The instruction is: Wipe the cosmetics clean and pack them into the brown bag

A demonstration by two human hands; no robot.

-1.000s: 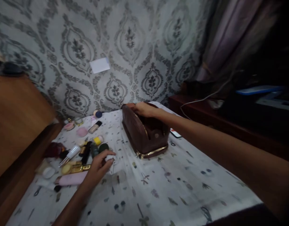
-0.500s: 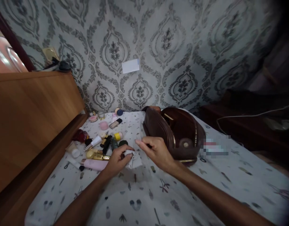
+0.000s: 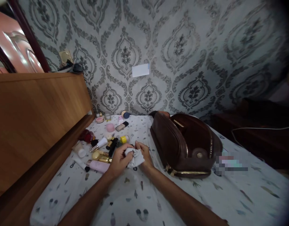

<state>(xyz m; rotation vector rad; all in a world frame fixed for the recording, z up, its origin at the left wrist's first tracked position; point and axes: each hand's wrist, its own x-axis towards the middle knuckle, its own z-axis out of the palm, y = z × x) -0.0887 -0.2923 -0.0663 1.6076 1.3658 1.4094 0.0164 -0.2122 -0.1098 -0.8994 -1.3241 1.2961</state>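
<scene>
Hands [image 3: 119, 158] [image 3: 145, 156] above printed sheet [image 3: 125, 205]; patterned wall [image 3: 162, 50]; dark ledge [image 3: 231, 125], perhaps.

Wall [image 3: 107, 59], pale grey with darker damask medallions, bearing one white card [image 3: 140, 70] and, at left, a yellowish plate [image 3: 64, 56]. Wooden panel [image 3: 38, 116], orange-brown, at left, a glossy pinkish door [image 3: 19, 44] beyond. Dark red-brown furniture [image 3: 225, 125] at right, crossed by a pale cable [image 3: 262, 128]; light dim, right edge deepest in shadow.
</scene>
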